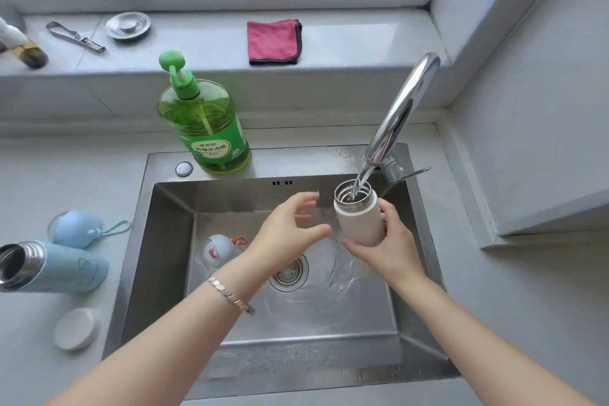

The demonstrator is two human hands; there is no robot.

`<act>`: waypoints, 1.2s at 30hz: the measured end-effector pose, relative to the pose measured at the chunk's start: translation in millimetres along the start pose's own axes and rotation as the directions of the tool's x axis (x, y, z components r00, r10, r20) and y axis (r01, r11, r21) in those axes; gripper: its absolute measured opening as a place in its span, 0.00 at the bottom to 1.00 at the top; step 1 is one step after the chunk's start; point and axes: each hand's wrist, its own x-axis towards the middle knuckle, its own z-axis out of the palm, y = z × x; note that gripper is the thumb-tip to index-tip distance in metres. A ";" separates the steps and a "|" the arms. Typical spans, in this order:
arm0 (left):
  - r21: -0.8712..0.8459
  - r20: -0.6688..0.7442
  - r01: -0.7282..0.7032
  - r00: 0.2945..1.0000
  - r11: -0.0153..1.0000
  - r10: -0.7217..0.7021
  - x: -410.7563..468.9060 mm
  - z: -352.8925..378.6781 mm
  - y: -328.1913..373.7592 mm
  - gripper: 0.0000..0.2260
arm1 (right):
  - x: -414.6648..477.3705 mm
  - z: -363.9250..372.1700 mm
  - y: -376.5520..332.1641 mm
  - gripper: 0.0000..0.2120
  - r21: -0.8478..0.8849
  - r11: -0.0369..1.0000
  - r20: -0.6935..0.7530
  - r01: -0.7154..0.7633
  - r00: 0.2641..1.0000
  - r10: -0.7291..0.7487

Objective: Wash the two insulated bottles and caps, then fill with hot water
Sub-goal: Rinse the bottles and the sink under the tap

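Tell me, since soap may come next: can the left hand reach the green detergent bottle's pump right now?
Probably yes. The left hand is open and empty, and the detergent bottle stands behind the sink with nothing between them; the right hand and white bottle sit off to the side.

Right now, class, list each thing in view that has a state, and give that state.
Tap: running.
White bottle: uncapped, under the tap, water running in.
Blue bottle: uncapped.
Blue cap: off.
Right hand: holds white bottle.
Left hand: open, empty.
Cloth: folded.
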 end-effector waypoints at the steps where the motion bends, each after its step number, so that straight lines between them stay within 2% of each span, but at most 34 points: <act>1: -0.002 -0.019 0.036 0.999 0.999 -0.036 -4.2 -3.7 -9.7 0.16 | 0.4 1.5 1.0 0.33 -0.005 1.000 -0.003 0.009 1.000 -0.009; 4: -0.079 -0.074 0.129 0.988 0.988 -0.135 -19.5 -11.8 -38.4 0.08 | -2.3 5.5 4.7 0.32 -0.010 1.000 -0.002 0.008 1.000 -0.008; 8: -0.192 -0.114 0.246 0.956 0.950 -0.271 -36.6 -17.2 -62.5 0.08 | -1.5 8.6 -1.1 0.32 -0.009 0.999 0.023 0.040 0.999 -0.039; 10: -0.246 -0.119 0.289 0.939 0.925 -0.324 -43.5 -19.5 -68.3 0.10 | 2.4 7.0 -3.4 0.32 0.020 0.999 -0.036 0.032 0.999 -0.031; 12: -0.280 -0.135 0.302 0.928 0.911 -0.348 -48.5 -22.7 -71.5 0.09 | 1.6 6.2 -2.3 0.32 0.017 1.000 -0.087 0.015 0.996 -0.013; 15: -0.321 -0.149 0.307 0.918 0.896 -0.368 -53.0 -25.5 -72.4 0.07 | -3.7 11.4 -1.2 0.32 -0.023 1.000 -0.017 0.013 1.000 -0.013; 18: -0.331 -0.150 0.296 0.921 0.896 -0.359 -56.6 -27.5 -69.7 0.08 | 0.8 10.4 -8.3 0.33 0.030 0.999 -0.101 -0.032 0.994 0.035; 21: -0.324 -0.153 0.277 0.928 0.905 -0.339 -61.8 -31.1 -69.3 0.08 | -4.1 7.5 -6.3 0.32 -0.072 0.997 -0.065 -0.020 0.998 0.015; 24: -0.326 -0.163 0.280 0.924 0.903 -0.345 -69.7 -35.5 -74.8 0.07 | -17.4 -0.2 1.6 0.32 -0.240 0.969 0.031 -0.062 0.997 0.071; 26: -0.328 -0.164 0.295 0.918 0.897 -0.362 -78.0 -37.0 -80.6 0.07 | -26.0 -6.8 8.3 0.33 -0.458 0.888 0.135 -0.049 0.983 0.124; 29: -0.337 -0.148 0.335 0.904 0.880 -0.401 -92.0 -35.6 -90.8 0.06 | -35.9 -9.1 13.7 0.35 -0.775 0.632 0.277 0.019 0.909 0.312; 32: -0.342 -0.119 0.362 0.898 0.867 -0.423 -105.8 -32.5 -101.9 0.05 | -40.3 -4.8 11.4 0.33 -0.884 0.461 0.308 0.079 0.840 0.446; 36: -0.348 -0.110 0.365 0.899 0.863 -0.424 -122.2 -30.4 -111.6 0.05 | -43.5 7.7 2.7 0.32 -0.929 0.321 0.323 0.184 0.825 0.464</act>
